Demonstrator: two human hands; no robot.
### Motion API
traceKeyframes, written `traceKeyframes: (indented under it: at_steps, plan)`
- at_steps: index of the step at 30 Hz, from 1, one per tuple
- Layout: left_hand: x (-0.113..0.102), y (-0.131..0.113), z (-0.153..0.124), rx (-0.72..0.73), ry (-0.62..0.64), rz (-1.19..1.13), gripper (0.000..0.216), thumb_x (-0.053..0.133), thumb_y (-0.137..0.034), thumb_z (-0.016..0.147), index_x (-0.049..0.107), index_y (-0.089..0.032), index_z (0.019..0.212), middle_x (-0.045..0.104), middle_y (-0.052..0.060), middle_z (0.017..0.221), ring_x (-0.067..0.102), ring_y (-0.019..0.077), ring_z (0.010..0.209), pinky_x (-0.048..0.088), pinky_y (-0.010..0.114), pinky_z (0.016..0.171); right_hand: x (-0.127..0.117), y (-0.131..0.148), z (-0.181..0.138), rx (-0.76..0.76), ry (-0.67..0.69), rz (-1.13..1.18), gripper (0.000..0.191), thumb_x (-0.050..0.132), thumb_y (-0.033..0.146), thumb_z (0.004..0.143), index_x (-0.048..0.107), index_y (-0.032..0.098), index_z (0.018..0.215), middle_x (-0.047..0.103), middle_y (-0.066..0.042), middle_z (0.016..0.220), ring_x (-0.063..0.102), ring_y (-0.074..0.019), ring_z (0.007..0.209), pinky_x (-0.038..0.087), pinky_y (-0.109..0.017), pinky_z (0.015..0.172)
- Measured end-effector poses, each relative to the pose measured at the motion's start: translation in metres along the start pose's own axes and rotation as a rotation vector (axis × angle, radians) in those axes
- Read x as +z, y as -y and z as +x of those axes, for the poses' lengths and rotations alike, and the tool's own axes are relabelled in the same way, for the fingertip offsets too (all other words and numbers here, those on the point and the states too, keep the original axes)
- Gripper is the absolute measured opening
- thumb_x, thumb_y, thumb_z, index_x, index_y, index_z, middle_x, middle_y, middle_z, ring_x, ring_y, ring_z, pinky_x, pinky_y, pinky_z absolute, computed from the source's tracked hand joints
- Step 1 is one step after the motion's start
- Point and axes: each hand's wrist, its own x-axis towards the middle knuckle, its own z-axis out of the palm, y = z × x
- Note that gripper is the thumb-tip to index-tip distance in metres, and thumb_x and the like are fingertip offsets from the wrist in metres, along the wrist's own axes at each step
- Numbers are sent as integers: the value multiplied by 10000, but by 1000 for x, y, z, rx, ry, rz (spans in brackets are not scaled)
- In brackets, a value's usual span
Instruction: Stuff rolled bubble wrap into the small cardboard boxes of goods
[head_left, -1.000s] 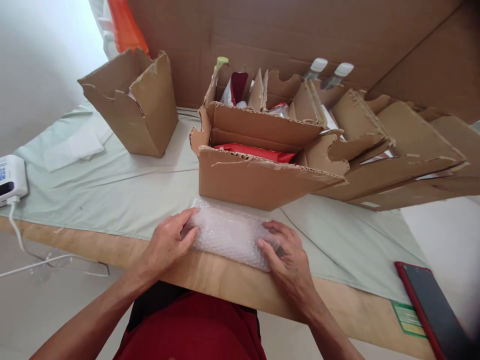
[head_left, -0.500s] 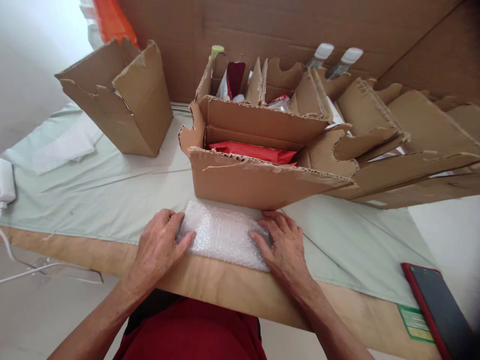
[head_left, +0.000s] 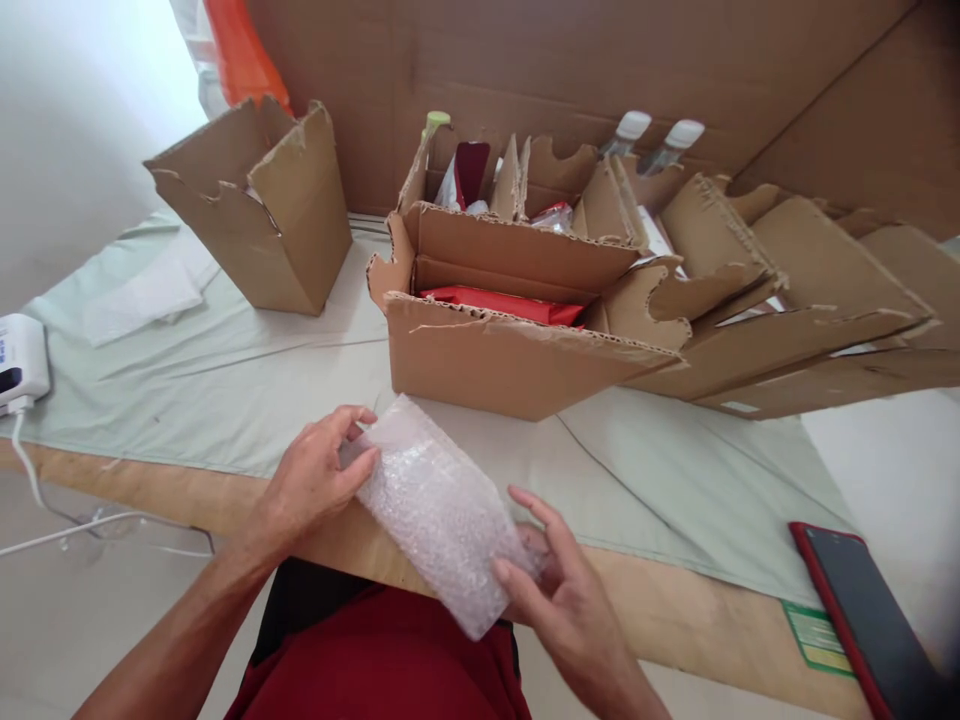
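A flat, clear piece of bubble wrap (head_left: 442, 510) lies slanted over the table's front edge, its near right end sticking out past the wood. My left hand (head_left: 319, 475) grips its far left end, with the thumb on top and some fingers hidden underneath. At the other end, my right hand (head_left: 562, 590) has its thumb on the upper face; the index finger is lifted off, and the other fingers are partly out of sight below. Just beyond the wrap stands an open cardboard box (head_left: 480, 365) with red packets (head_left: 510, 303) inside.
More cut cardboard boxes (head_left: 795, 255) stand behind and to the right. A separate box (head_left: 259, 240) is at the left, near white sheets (head_left: 150, 290). A white device (head_left: 22, 360) with a cable sits far left. At the right lies a dark phone (head_left: 862, 610) in a red case.
The bubble wrap has turned, its right end swinging toward me and off the table edge. My right hand has come nearer and lower with it; my left hand stays at the left end.
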Motion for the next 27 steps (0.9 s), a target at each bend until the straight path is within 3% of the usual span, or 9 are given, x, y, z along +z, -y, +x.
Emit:
traceKeyframes:
  at_steps: [3,7,10,14,16,19,22,27]
  plan:
    - [4,-5,15,171,16,115,409,574,-250,850,617,-223,1255,728,42,946,661,250,860,520,409,838,24,-13,-27,11,73,110,561,555,360,991,362,359,1517,725,-45,1080,708,-177,724,589,-287,576]
    - [31,-10,35,367,92,272,444,551,-116,838,624,-168,1272,751,101,1010,654,302,972,500,493,929,45,-28,-47,-32,16,57,686,523,369,1004,225,336,1621,727,-93,1149,630,-142,561,507,-243,423]
    - [42,-8,35,406,21,319,441,549,-106,863,604,-126,1299,727,144,1062,636,327,990,517,515,896,45,-28,-49,-47,-16,-92,631,551,353,989,371,281,1589,718,-125,1222,631,-136,581,536,-238,483]
    - [28,0,0,504,-187,213,380,575,-167,923,577,-136,1302,651,173,1204,605,324,1098,530,516,935,39,-20,-44,-24,59,-109,406,572,377,974,656,285,1360,728,-99,1212,668,-148,666,577,-259,611]
    - [17,4,-31,577,-142,111,387,562,-118,917,570,-172,1300,620,157,1280,564,314,1221,508,512,1015,38,-16,-43,76,50,-18,385,599,435,957,696,270,1291,739,-94,1130,670,-151,668,571,-262,606]
    - [12,8,-77,677,50,81,529,527,-20,856,548,-196,1354,552,142,1435,414,324,1428,437,539,1139,38,-10,-41,259,25,149,464,655,542,906,709,244,1258,725,-77,964,639,-139,621,549,-254,556]
    - [26,10,-105,748,131,154,601,535,-6,817,542,-195,1388,487,136,1536,328,340,1498,397,577,1178,40,-4,-40,367,60,237,567,688,587,873,677,227,1310,652,-17,721,558,-114,540,521,-246,530]
    - [59,7,-107,738,-54,68,524,510,24,814,598,-141,1303,677,157,1291,556,306,1309,485,521,1086,36,-5,-44,350,157,307,629,675,541,902,564,229,1436,619,11,676,565,-120,580,524,-260,583]
